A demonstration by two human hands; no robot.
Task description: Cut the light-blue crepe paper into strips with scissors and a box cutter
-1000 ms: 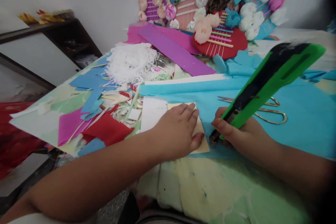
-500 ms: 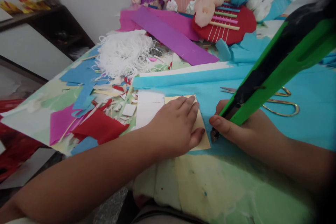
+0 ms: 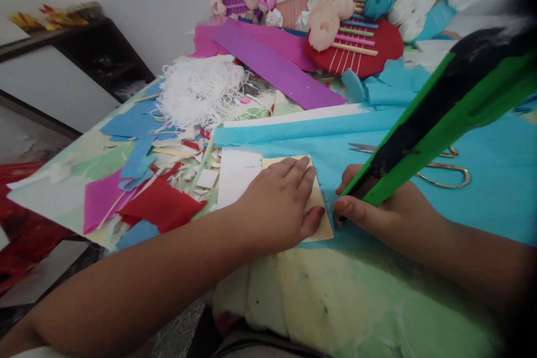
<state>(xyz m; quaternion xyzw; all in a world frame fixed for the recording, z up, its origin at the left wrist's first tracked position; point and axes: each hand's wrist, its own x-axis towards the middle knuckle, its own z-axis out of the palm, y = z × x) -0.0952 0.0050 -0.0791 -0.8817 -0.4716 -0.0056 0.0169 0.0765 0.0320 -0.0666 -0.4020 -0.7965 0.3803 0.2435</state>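
My left hand (image 3: 280, 201) lies flat, fingers together, pressing down a cream card (image 3: 320, 217) that sits on a sheet of light blue crepe paper (image 3: 495, 190). My right hand (image 3: 377, 213) is closed round a big green and black utility knife (image 3: 436, 123). The knife's tip touches the blue paper right beside the card's right edge, close to my left thumb. A white card (image 3: 237, 173) lies under my left hand's far side.
Gold-handled scissors (image 3: 436, 170) lie on the blue paper behind my right hand. Red, pink and blue paper scraps (image 3: 159, 201) and a heap of white shredded paper (image 3: 201, 89) cover the left. A purple strip (image 3: 277, 70) and paper-flower crafts (image 3: 348, 39) stand at the back.
The knife tip has slid slightly nearer along the card's right edge. My left hand keeps pressing the card. The view has shifted a little.
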